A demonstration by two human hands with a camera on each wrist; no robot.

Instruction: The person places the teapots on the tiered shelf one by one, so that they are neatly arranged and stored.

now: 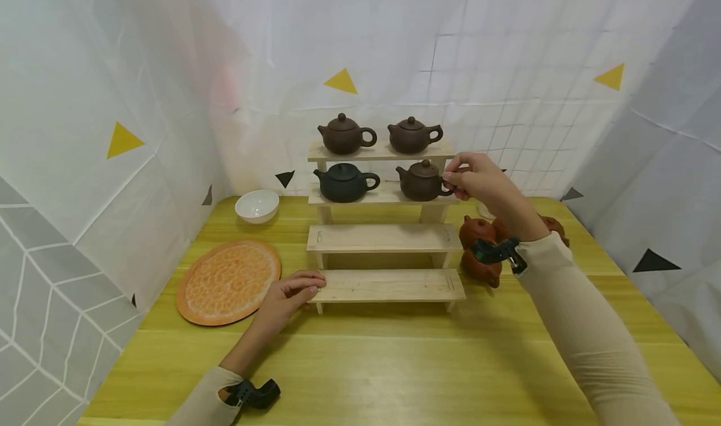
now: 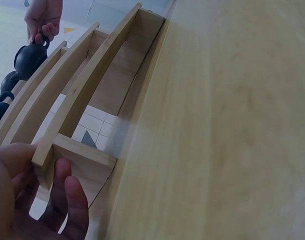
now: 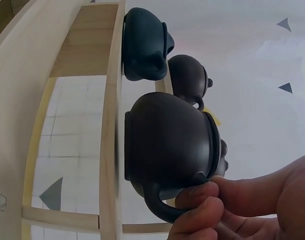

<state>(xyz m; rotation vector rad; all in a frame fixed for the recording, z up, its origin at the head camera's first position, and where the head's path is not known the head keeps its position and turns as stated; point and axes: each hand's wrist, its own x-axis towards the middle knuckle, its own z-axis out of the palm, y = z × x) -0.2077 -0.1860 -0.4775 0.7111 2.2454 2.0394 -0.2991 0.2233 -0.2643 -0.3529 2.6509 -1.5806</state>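
My right hand (image 1: 479, 177) pinches the handle of a dark brown teapot (image 1: 421, 181) at the right end of the second shelf from the top. The right wrist view shows thumb and fingers on the handle of this teapot (image 3: 167, 145); whether its base touches the board, I cannot tell. Beside it sits a dark green teapot (image 1: 343, 183). Two more brown teapots (image 1: 342, 134) stand on the top shelf. With my left hand (image 1: 287, 298) I grip the left end of the lowest board of the stepped wooden stand (image 1: 388, 286), thumb and fingers around its edge (image 2: 45, 160).
Several reddish-brown teapots (image 1: 481, 266) cluster on the table right of the stand, partly behind my right forearm. A round orange mat (image 1: 230, 282) lies to the left, and a white bowl (image 1: 257, 206) sits behind it. White sheeting (image 1: 507, 50) hangs behind the table.
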